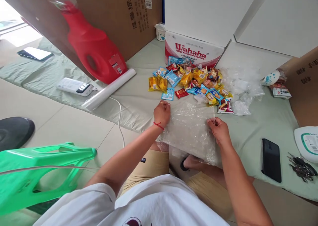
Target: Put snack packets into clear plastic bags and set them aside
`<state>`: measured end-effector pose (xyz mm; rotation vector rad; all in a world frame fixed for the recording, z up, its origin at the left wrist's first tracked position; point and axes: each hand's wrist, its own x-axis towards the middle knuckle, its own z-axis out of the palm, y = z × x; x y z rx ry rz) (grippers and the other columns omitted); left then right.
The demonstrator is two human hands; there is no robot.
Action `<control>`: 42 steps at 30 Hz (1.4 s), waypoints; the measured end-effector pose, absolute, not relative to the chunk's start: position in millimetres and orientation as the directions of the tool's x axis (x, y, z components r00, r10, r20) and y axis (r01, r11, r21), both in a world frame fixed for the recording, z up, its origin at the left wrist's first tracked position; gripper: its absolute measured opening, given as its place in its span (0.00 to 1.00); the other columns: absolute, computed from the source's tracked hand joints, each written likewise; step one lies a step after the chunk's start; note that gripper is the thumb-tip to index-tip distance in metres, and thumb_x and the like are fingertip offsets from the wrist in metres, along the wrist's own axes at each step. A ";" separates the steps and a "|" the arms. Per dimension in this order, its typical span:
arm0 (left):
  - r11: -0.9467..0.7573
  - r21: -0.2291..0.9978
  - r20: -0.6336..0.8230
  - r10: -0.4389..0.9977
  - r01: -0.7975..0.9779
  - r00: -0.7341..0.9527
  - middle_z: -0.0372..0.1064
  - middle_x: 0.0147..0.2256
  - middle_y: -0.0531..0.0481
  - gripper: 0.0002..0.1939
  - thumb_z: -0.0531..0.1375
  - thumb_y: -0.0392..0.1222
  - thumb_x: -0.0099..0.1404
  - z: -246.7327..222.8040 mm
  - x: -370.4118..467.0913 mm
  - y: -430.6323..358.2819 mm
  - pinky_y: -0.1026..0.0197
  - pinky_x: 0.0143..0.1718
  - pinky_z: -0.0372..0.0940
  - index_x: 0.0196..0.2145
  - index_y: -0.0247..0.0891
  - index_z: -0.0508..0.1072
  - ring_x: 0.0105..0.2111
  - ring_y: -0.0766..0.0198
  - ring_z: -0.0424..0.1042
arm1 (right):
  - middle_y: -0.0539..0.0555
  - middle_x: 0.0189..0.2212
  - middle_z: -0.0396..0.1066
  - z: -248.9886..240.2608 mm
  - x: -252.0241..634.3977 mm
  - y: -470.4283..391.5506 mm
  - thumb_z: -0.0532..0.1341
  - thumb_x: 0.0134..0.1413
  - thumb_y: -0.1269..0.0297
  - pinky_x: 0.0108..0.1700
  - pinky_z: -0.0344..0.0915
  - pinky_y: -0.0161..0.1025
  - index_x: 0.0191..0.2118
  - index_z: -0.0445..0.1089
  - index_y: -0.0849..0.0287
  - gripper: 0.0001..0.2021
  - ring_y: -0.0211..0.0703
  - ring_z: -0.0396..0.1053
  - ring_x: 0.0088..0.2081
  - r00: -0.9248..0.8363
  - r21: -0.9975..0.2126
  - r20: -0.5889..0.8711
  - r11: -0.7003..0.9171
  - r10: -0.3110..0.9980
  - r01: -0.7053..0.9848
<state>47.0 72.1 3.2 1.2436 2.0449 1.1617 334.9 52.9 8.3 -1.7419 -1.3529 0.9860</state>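
Note:
A clear plastic bag (190, 130) is stretched between my two hands, low in front of my lap. My left hand (162, 114) is closed on its left upper edge, with a red string round the wrist. On the opposite side my right hand (219, 130) pinches the bag's right edge. Just beyond lies a heap of small wrapped snacks (186, 78) in yellow, blue and red packets. A small red packet (181, 93) and a light blue packet (167, 94) lie nearest my left hand. Crumpled clear plastic bags (242, 86) sit right of the heap.
Behind the snacks stands a Wahaha carton (193, 48). Leftward are a red jug (95, 47), a white roll (109, 89), a power bank (74, 86) and a green stool (37, 173). A black phone (271, 160) and keys (301, 168) lie at right.

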 end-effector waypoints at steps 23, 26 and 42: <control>-0.281 0.195 0.047 0.960 0.940 0.277 0.43 0.74 0.45 0.34 0.40 0.57 0.77 -2.8 64.4 62.0 0.33 0.73 0.33 0.73 0.39 0.51 0.74 0.54 0.46 | 0.58 0.37 0.76 42.7 378.4 163.9 0.57 0.60 0.56 0.43 0.63 0.44 0.39 0.76 0.57 0.13 0.49 0.69 0.38 -0.025 -0.398 0.270 0.135 0.963 0.908; -0.285 0.193 0.038 0.958 0.939 0.283 0.43 0.74 0.45 0.34 0.39 0.57 0.77 -3.6 64.1 62.5 0.33 0.73 0.34 0.73 0.39 0.51 0.74 0.54 0.45 | 0.65 0.49 0.74 52.9 333.7 232.0 0.57 0.63 0.60 0.52 0.60 0.49 0.50 0.74 0.61 0.16 0.57 0.64 0.51 -0.148 -0.186 0.246 0.197 0.958 0.963; -0.302 0.269 0.096 0.953 0.915 0.287 0.47 0.73 0.43 0.34 0.41 0.57 0.76 -6.9 61.9 62.9 0.32 0.73 0.34 0.73 0.39 0.53 0.73 0.51 0.47 | 0.60 0.43 0.71 96.6 362.0 203.5 0.66 0.52 0.52 0.54 0.66 0.55 0.45 0.74 0.57 0.18 0.54 0.68 0.47 0.087 -0.602 0.329 0.138 0.940 0.786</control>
